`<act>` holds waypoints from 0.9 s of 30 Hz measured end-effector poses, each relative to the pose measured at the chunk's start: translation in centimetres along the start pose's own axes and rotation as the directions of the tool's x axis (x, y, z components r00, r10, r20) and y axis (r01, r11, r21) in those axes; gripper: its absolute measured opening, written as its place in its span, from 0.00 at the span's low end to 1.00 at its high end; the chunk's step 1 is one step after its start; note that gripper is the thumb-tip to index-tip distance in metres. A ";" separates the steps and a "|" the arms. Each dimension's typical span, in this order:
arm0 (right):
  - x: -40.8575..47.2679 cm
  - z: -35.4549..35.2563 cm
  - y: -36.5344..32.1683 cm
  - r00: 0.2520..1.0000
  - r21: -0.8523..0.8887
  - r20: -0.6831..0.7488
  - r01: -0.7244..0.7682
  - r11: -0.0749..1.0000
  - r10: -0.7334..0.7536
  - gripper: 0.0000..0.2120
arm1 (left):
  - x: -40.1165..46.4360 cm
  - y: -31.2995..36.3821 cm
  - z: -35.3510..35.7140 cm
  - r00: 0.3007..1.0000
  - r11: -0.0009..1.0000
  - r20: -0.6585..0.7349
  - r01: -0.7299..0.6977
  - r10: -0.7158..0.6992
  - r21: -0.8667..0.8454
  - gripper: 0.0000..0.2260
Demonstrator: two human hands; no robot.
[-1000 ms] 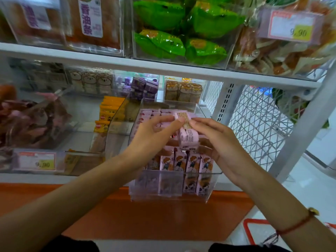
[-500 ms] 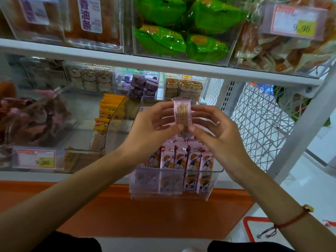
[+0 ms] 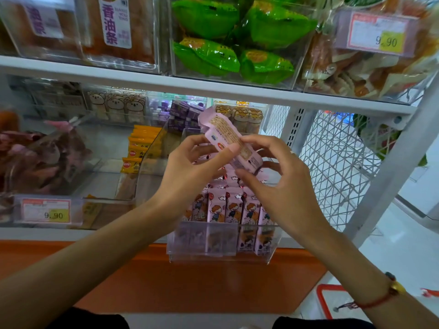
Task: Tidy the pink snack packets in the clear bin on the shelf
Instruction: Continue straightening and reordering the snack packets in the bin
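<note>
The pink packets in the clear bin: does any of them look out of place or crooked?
One pink packet is out of the clear bin, held tilted above it between the left hand and right hand, its printed back facing the camera. The front-row packets stand upright with their cartoon fronts outward.

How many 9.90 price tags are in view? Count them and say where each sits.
2. One price tag hangs on the upper right bin; the other price tag fronts the lower left bin. More may be hidden.

White shelving (image 3: 213, 90), wire side panel (image 3: 337, 167), pale floor (image 3: 403, 245)
</note>
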State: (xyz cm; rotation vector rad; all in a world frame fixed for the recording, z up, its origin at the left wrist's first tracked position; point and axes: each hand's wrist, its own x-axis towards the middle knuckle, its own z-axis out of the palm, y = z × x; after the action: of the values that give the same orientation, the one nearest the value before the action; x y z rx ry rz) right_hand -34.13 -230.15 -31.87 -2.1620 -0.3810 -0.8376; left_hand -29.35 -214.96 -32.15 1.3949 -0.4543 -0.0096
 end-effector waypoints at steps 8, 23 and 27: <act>-0.3 -0.6 0.8 0.940 0.306 0.265 -0.294 0.906 0.215 0.16 | 0.3 0.2 -0.5 0.991 0.993 0.129 0.051 -0.037 -0.109 0.15; 0.7 -2.5 1.7 0.885 0.614 -0.013 -0.361 0.703 0.466 0.19 | 0.5 -1.6 1.8 0.982 0.930 0.111 -0.179 0.151 0.320 0.19; 0.7 -4.3 3.7 0.811 0.721 0.050 -0.434 0.540 0.583 0.15 | 1.7 -3.0 2.1 0.933 0.714 0.337 -0.322 0.127 0.622 0.14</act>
State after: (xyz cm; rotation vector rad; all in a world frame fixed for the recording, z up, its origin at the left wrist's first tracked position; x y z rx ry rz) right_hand -33.65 -235.82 -31.32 -1.3120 0.0647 -0.4358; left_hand -27.73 -217.97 -34.24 2.0569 -0.9266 0.1867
